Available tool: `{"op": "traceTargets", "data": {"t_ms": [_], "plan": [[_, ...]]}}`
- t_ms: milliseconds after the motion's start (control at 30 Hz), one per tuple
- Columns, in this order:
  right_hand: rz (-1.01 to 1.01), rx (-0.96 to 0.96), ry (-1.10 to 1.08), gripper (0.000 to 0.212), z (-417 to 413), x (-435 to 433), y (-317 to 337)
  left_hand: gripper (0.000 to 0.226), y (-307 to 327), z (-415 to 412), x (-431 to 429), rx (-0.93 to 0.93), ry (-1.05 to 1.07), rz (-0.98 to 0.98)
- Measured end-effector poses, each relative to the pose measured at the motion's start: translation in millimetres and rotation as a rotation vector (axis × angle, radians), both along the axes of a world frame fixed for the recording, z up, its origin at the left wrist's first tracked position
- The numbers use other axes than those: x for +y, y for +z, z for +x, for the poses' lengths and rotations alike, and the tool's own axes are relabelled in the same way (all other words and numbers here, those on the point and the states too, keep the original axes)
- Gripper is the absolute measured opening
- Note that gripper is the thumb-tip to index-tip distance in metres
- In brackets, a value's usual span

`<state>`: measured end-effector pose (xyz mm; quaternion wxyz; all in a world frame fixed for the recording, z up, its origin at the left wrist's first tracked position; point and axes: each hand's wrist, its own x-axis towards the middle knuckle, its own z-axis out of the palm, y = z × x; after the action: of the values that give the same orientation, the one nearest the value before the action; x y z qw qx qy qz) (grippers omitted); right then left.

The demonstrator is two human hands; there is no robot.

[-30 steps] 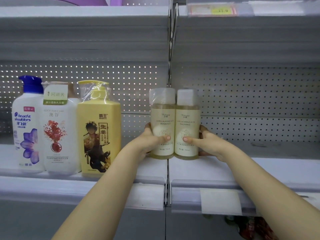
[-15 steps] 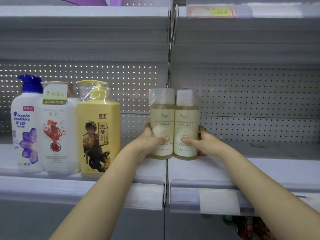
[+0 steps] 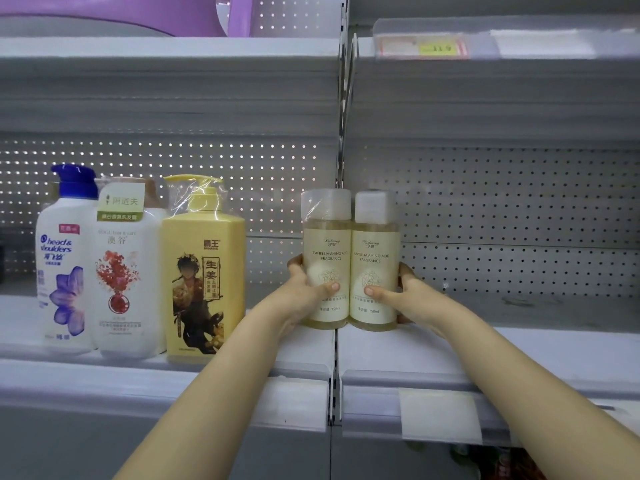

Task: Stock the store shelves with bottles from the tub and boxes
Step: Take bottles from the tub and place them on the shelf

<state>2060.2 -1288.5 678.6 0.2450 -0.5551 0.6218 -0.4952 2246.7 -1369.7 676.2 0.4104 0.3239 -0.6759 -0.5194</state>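
Note:
A shrink-wrapped twin pack of pale yellow bottles with cream labels stands upright on the white shelf, right at the seam between two shelf sections. My left hand grips the left bottle's side, thumb across its label. My right hand grips the right bottle the same way, fingers wrapped behind it. The pack's base sits on or just above the shelf surface; I cannot tell which.
Three bottles stand in a row on the left: a white Head & Shoulders pump bottle, a white bottle with red flowers and a yellow pump bottle. An upper shelf with a purple tub hangs overhead. A perforated back panel is behind.
Both hands keep their grip on the twin pack, which stays in the same spot. The view has tilted slightly, showing more of the upper shelf.

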Motion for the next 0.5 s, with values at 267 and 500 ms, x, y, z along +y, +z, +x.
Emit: {"op": "traceTargets", "data": {"t_ms": [267,500], "plan": [[0.022,0.043,-0.030,0.061,2.4,2.5,0.6,0.087,2.5,0.0,1.1,-0.062,0.009,-0.024],[0.078,0.154,-0.033,0.072,14.3,21.6,12.5,0.083,15.5,5.2,20.0,-0.376,0.114,-0.171]]}}
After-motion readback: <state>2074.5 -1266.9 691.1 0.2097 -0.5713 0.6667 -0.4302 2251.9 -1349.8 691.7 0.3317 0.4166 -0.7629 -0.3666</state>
